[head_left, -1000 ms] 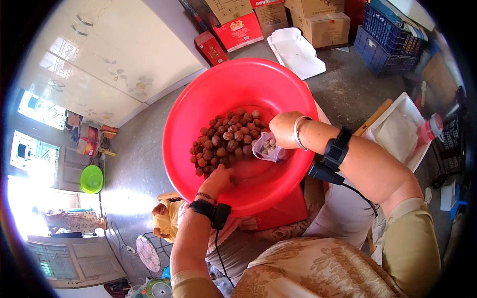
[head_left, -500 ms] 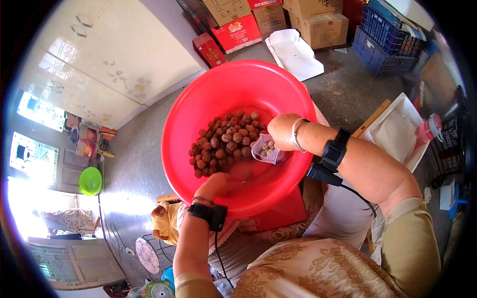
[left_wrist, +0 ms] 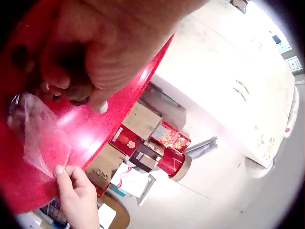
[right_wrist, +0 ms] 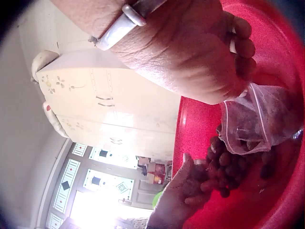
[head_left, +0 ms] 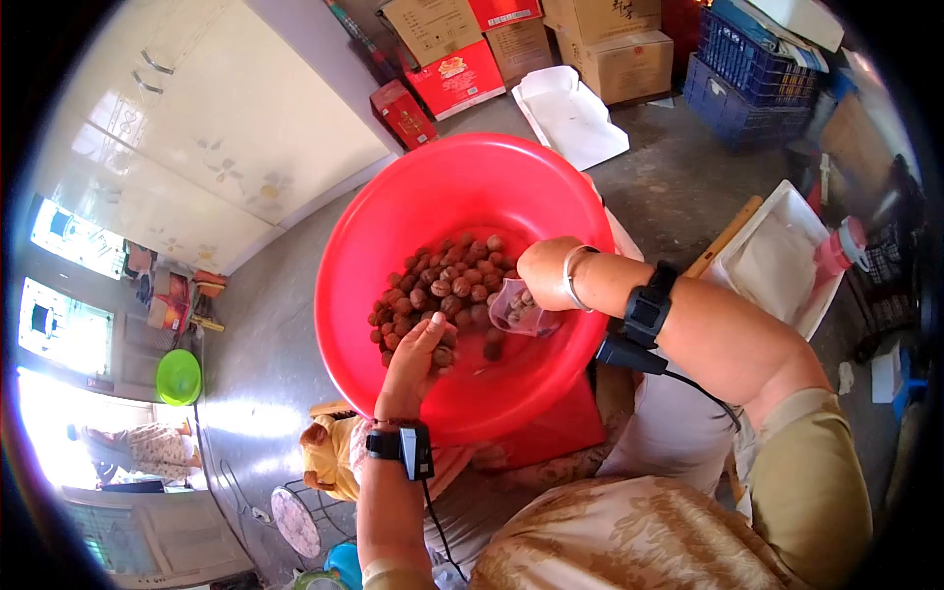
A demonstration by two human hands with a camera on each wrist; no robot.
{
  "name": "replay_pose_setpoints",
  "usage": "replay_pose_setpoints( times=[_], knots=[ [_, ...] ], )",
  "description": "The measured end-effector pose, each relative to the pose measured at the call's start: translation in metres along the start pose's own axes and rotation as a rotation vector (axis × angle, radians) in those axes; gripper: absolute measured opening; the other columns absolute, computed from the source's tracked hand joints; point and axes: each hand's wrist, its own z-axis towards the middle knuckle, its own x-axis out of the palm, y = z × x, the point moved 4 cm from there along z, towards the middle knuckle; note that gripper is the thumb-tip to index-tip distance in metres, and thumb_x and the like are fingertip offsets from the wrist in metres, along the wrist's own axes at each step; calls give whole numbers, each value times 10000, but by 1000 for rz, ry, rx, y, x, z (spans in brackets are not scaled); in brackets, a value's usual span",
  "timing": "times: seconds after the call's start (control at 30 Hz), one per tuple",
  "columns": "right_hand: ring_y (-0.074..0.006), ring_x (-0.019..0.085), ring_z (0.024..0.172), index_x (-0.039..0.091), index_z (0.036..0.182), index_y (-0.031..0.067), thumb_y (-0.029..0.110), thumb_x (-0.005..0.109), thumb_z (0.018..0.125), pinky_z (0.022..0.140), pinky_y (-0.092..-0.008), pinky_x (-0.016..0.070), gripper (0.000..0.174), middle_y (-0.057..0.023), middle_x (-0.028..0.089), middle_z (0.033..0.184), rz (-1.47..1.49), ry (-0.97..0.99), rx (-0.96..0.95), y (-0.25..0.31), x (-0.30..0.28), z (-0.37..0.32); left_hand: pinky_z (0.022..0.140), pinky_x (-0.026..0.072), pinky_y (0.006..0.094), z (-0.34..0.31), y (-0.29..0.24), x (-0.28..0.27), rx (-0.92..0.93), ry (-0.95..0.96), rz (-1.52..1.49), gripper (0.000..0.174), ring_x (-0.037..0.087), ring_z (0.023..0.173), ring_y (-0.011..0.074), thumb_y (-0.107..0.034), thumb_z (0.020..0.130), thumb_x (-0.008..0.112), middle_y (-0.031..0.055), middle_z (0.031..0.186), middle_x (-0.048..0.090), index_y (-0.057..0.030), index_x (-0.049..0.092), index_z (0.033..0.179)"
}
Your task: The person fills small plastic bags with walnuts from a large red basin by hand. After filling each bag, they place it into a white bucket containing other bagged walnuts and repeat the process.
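Observation:
A red plastic basin (head_left: 383, 221) holds a heap of brown walnuts (head_left: 454, 285). My right hand (head_left: 544, 267) pinches the edge of a clear zip bag (right_wrist: 255, 121) just inside the basin's right side. Some walnuts show inside the bag, and its mouth gapes toward the heap. At the near side of the heap my left hand (head_left: 405, 372) has its fingers curled round a few walnuts (left_wrist: 78, 90), thumb raised. The palm faces the bag, with a gap between them. In the right wrist view the left hand (right_wrist: 178, 193) appears beside the heap.
Cardboard boxes (head_left: 619, 64) and a white tray (head_left: 570, 116) lie beyond the basin. Blue crates (head_left: 747, 88) stand at the back right. A second white tray (head_left: 811, 211) with a pink-lidded container is near my right arm. A pale cabinet (head_left: 187, 118) rises at the left.
My left hand has turned from palm down over the walnuts to thumb up, gathering a few walnuts. The right hand keeps its hold on the bag. The head view has shifted slightly.

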Motion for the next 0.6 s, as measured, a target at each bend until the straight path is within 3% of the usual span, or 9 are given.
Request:
replay_pose_setpoints(
  times=[0.27,0.33,0.37,0.43,0.47,0.5,0.57,0.6],
  knots=[
    [-371,740,934,765,955,0,121,666,787,803,-472,586,229,-217,749,978,-5,11,25,1,-2,-1,494,424,242,4,-32,39,214,-43,105,289,557,588,74,-334,1037,641,9,824,650,-54,662,965],
    [-371,739,950,765,966,-2,131,671,801,811,-470,587,231,-217,749,989,5,17,31,1,-3,-2,497,432,250,18,-31,42,279,-92,400,297,589,656,86,-315,1065,591,-9,848,634,-42,660,1158],
    [-371,739,950,765,966,-2,131,671,801,811,-470,587,231,-217,749,989,4,17,31,1,-3,-2,497,432,250,28,-24,41,280,-92,400,297,589,656,86,-315,1065,591,-9,848,634,-42,660,1158],
    [-370,739,960,765,971,-1,134,672,807,817,-469,587,231,-217,749,996,6,6,32,0,-2,-1,549,522,265,43,-18,43,526,-64,521,321,636,761,106,-278,1067,581,19,909,650,-1,645,1216],
    [-370,739,960,765,971,-1,134,672,807,817,-469,587,231,-217,749,996,5,6,32,0,-1,-1,647,615,311,45,-13,46,428,-40,407,306,668,857,143,-235,1068,565,62,999,660,24,634,1217],
    [-370,739,958,765,969,0,132,672,805,817,-469,587,229,-215,749,997,2,4,30,0,-1,-1,647,615,311,39,-15,55,428,-40,406,306,668,857,143,-235,1068,565,62,999,660,24,634,1217],
    [-370,739,956,766,967,0,129,673,804,818,-469,587,227,-214,750,997,-2,3,28,0,-2,-1,588,498,234,26,-17,66,302,-58,175,231,612,853,105,-236,1034,624,-7,858,611,-29,697,1106],
    [-371,739,956,766,965,2,128,673,804,817,-469,587,225,-213,750,996,-4,19,27,0,-3,-2,572,499,233,25,-18,68,287,-55,192,224,599,813,102,-218,1033,622,-11,855,602,-28,681,1134]
  ],
)
